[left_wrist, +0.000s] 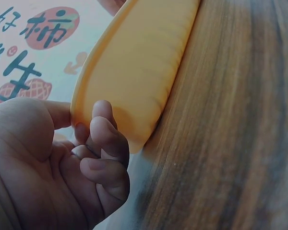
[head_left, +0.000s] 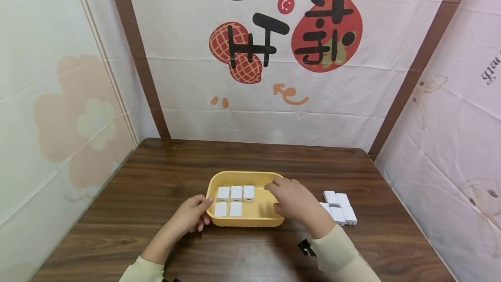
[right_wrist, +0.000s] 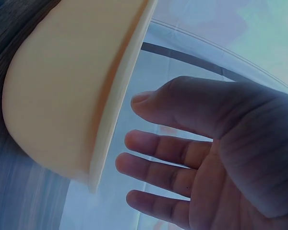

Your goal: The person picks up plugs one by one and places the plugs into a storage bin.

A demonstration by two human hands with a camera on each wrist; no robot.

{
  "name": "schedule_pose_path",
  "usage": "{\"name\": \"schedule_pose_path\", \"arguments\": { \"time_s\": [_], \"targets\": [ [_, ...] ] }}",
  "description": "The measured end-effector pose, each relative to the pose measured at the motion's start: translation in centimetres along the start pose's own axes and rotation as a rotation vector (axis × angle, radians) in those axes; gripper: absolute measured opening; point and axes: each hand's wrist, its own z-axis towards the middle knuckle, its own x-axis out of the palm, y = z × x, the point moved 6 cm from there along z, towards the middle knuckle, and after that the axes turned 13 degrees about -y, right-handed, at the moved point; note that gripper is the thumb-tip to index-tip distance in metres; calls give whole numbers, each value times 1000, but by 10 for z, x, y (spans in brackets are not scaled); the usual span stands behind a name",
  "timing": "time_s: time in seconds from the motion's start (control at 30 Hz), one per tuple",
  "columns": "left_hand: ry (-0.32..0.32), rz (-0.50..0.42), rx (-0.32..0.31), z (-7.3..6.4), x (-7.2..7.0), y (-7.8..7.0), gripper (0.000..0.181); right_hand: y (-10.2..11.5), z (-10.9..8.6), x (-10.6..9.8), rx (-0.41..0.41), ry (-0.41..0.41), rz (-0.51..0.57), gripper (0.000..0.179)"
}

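Observation:
A yellow plastic tray sits on the table with several white USB wall chargers inside its left part, three in a back row and two in front. At the tray's left end my left hand pinches the rim, thumb on top and fingers below; in the left wrist view the fingers curl against the outer wall. Over the right end hovers my right hand. The right wrist view shows that hand's fingers straight and apart beside the rim, holding nothing.
More white wall chargers lie grouped on the dark wooden table, right of the tray and partly behind the right forearm. Printed fabric hangs behind the table and along both sides.

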Motion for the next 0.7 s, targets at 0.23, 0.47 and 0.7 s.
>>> {"name": "schedule_pose_path", "arguments": {
  "time_s": [0.23, 0.47, 0.7],
  "targets": [
    [8, -12, 0, 0, -1, 0, 41, -4, -9, -8, 30, 3, 26, 45],
    [6, -6, -3, -1, 0, 0, 41, -10, -19, -10, 70, 5, 32, 46],
    [7, -8, 1, -1, 0, 0, 41, -17, -27, -12, 105, -20, 39, 47]
  ]
}}
